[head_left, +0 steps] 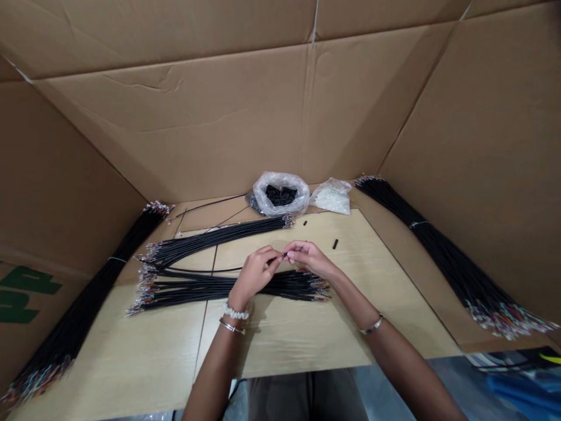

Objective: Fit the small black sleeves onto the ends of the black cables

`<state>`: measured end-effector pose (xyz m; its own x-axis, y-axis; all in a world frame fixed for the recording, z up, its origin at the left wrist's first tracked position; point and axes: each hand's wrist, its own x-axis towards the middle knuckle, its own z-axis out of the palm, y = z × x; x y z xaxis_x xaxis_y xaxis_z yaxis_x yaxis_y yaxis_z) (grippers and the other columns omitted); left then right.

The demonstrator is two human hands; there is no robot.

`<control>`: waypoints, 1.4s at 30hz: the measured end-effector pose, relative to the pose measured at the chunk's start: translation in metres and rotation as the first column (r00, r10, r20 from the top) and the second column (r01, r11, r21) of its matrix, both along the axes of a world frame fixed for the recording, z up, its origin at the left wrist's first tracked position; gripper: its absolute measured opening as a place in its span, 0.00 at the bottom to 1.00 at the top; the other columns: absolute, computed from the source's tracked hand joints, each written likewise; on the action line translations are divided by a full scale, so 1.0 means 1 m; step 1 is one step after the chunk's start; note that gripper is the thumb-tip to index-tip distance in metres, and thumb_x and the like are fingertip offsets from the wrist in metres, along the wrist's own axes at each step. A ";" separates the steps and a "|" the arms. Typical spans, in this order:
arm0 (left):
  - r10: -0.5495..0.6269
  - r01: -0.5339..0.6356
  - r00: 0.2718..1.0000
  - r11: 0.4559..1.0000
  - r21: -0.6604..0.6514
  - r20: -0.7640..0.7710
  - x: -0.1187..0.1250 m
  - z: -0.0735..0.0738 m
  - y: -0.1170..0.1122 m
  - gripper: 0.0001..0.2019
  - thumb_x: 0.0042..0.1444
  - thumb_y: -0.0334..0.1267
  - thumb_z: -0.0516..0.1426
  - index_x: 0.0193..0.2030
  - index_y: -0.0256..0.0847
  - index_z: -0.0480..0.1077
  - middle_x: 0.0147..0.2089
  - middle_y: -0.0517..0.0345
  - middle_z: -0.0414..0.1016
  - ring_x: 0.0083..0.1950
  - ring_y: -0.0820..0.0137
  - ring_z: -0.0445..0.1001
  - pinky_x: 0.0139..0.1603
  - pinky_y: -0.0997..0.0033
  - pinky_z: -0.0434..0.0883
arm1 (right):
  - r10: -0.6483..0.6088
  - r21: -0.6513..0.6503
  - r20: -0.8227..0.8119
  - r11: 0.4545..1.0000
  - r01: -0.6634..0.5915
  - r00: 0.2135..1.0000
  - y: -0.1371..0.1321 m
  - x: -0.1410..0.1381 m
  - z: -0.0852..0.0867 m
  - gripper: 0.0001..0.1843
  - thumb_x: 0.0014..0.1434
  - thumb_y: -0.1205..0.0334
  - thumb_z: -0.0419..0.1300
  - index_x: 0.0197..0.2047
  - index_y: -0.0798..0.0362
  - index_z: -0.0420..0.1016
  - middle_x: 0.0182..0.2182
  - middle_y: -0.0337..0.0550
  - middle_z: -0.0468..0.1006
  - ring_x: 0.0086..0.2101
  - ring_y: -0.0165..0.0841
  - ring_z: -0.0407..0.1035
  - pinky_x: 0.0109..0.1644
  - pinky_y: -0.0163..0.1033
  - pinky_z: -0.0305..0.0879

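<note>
While tight around a dark piece [284, 255], left fingers [272, 255] and right fingers [298, 256] near bag [301, 192] of black bits [280, 196]

A head-worn camera is looking forward and down from close above the near edge of a pale wood-toned tabletop [302, 339], facing a creased brown cardboard wall [219, 131].

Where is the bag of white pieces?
In the head view, the bag of white pieces lies near the back cardboard wall, right of the open bag of black pieces.
</note>
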<state>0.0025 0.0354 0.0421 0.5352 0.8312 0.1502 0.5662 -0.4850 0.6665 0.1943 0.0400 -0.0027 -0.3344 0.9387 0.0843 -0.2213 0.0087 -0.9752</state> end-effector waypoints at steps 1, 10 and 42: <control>0.010 -0.010 1.000 1.000 0.010 -0.006 0.000 0.000 0.000 0.17 0.63 0.46 0.48 0.39 0.39 0.74 0.39 0.57 0.70 0.40 0.83 0.65 0.44 0.83 0.59 | -0.006 -0.033 -0.024 0.999 0.005 1.000 0.000 -0.001 -0.001 0.19 0.49 0.52 0.67 0.38 0.58 0.75 0.26 0.40 0.72 0.25 0.24 0.62 0.27 0.29 0.53; 0.092 -0.066 0.991 0.969 0.239 -0.100 0.001 -0.002 -0.003 0.13 0.63 0.39 0.47 0.38 0.38 0.72 0.36 0.59 0.68 0.38 0.83 0.63 0.42 0.81 0.57 | -0.033 -0.159 -0.305 0.987 -0.016 0.952 -0.007 -0.016 0.006 0.17 0.43 0.57 0.72 0.35 0.56 0.76 0.30 0.43 0.76 0.29 0.24 0.67 0.33 0.30 0.62; 0.194 -0.073 0.963 0.858 0.508 -0.189 0.009 -0.008 -0.003 0.15 0.64 0.37 0.45 0.43 0.40 0.72 0.36 0.55 0.65 0.39 0.79 0.59 0.42 0.77 0.54 | -0.189 0.055 -0.103 0.979 0.195 0.977 -0.005 -0.016 0.004 0.19 0.49 0.50 0.67 0.37 0.56 0.73 0.31 0.42 0.76 0.29 0.27 0.66 0.40 0.36 0.64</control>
<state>0.0119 0.0319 0.0345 0.4939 0.7456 0.4473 0.7541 -0.6235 0.2064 0.1778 0.0351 0.0011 -0.1354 0.9760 0.1703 -0.3028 0.1228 -0.9451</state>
